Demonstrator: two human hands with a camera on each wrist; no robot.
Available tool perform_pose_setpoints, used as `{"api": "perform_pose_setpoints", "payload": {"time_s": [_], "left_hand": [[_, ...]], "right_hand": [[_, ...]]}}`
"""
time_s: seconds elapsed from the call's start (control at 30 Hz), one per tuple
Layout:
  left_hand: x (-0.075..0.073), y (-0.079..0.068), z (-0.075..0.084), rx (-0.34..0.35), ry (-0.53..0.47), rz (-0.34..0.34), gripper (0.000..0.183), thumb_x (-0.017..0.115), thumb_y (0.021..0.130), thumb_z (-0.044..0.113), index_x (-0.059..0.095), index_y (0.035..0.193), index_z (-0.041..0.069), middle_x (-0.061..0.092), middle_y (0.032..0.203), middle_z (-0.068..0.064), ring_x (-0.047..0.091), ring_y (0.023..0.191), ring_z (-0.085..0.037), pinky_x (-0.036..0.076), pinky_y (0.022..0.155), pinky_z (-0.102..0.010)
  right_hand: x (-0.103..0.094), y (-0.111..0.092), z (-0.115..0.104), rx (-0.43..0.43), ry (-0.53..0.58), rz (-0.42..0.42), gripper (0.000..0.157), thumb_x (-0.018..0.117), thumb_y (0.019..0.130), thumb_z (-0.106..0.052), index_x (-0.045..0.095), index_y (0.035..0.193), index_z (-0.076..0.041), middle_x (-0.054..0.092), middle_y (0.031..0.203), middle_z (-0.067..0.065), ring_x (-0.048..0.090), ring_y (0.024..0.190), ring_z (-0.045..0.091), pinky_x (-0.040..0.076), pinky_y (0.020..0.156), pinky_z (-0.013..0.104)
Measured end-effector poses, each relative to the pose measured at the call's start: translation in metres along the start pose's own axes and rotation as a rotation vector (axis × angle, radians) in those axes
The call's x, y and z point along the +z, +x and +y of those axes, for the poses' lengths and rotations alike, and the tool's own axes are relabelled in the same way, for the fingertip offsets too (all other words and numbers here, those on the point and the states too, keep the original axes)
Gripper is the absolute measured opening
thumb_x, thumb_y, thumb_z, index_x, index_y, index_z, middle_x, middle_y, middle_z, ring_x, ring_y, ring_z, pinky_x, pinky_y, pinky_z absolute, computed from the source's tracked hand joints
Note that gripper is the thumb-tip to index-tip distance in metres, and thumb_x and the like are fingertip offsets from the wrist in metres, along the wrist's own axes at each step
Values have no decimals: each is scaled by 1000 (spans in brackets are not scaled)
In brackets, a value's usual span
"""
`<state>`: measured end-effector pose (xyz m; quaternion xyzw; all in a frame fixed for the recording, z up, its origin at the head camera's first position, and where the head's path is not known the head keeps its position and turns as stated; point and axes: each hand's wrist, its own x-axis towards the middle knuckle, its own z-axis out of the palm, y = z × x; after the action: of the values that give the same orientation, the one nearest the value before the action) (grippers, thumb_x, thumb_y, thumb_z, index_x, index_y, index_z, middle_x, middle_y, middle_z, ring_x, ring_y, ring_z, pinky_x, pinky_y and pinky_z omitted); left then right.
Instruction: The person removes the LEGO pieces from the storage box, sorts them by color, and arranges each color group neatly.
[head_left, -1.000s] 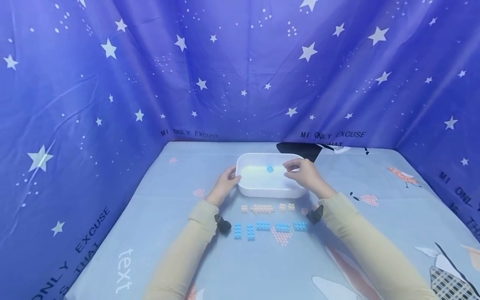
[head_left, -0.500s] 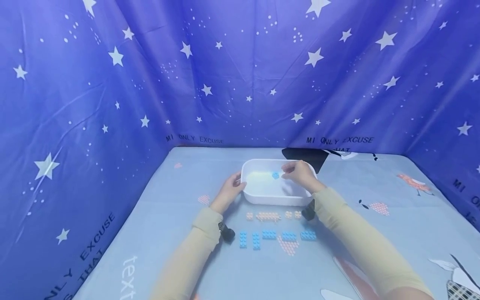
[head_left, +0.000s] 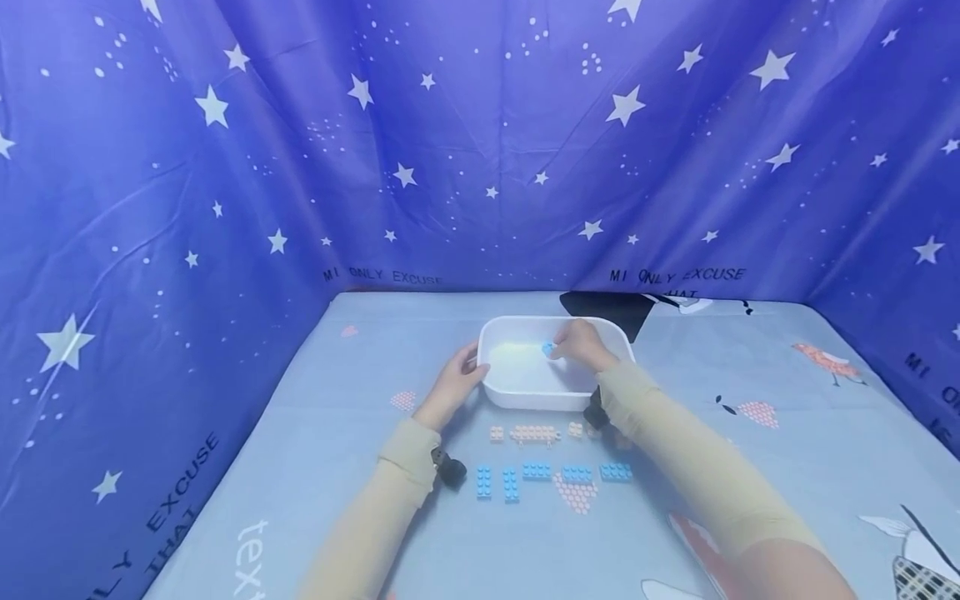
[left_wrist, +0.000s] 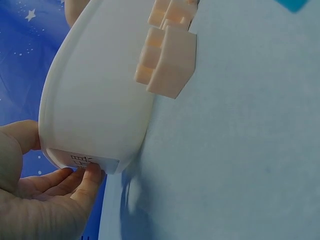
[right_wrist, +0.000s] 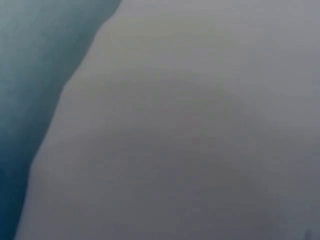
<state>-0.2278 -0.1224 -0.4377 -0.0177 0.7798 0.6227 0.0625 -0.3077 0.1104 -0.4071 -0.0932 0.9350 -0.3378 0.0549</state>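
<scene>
A white plastic tub [head_left: 525, 400] stands on the table. My left hand [head_left: 453, 379] grips its left end, the thumb at the rim and the fingers against the outer wall beside a label, as the left wrist view shows. Inside the tub lies a small blue building brick [head_left: 547, 349]. My right hand [head_left: 581, 343] reaches in over the tub and pinches this brick with thumb and fingertips, partly covering it. Only a blurred pale surface, likely the tub wall, fills the right wrist view.
In front of the tub, peach building bricks [head_left: 536, 434] lie in a row, some partly hidden by the right wrist. Nearer still is a row of several blue bricks [head_left: 577, 474]. A patterned cloth [head_left: 337, 500] covers the table, with a starry curtain [head_left: 495, 167] behind.
My right hand has moved left and down inside the tub, from beside the blue brick onto it. The left hand keeps its hold. The head view has shifted slightly.
</scene>
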Motion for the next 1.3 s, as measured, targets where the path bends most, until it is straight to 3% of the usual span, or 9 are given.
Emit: {"api": "perform_pose_setpoints", "payload": {"time_s": [0.33,0.6,0.87,1.13,1.3], "left_hand": [[1,-11,-6,-13,1,-6,57,57,97,23,36,150,15,37,154,-12,38,140,-34,33,115,-53],[0,-12,-6,-10,-7,21,58,58,97,27,36,150,17,39,153,-13,39,140,-33,32,115,-54],[7,-11,-7,-20,-16,26,58,57,97,28,37,149,15,41,152,-13,39,139,-34,32,115,-55],[6,-5,5,0,-21,39,55,55,98,23,36,149,10,39,152,-15,39,139,-34,33,116,-50],[6,-5,4,-16,-35,45,56,55,98,24,36,148,10,39,152,-15,39,140,-34,32,117,-50]], "right_hand": [[19,2,6,-35,-99,49,26,77,67,-8,70,85,9,70,85,20,63,80,33,55,81,40],[16,1,-1,-13,-121,78,23,76,68,-7,70,85,7,70,84,19,62,80,32,54,84,41],[12,-2,4,-1,-94,49,11,75,70,-4,68,72,4,60,61,6,52,66,22,53,76,37],[6,2,-3,-12,-81,73,12,74,68,0,63,65,1,54,56,3,49,60,20,48,64,30],[9,7,1,-30,-112,71,13,73,65,-1,68,76,5,64,67,10,55,68,24,53,74,34]]}}
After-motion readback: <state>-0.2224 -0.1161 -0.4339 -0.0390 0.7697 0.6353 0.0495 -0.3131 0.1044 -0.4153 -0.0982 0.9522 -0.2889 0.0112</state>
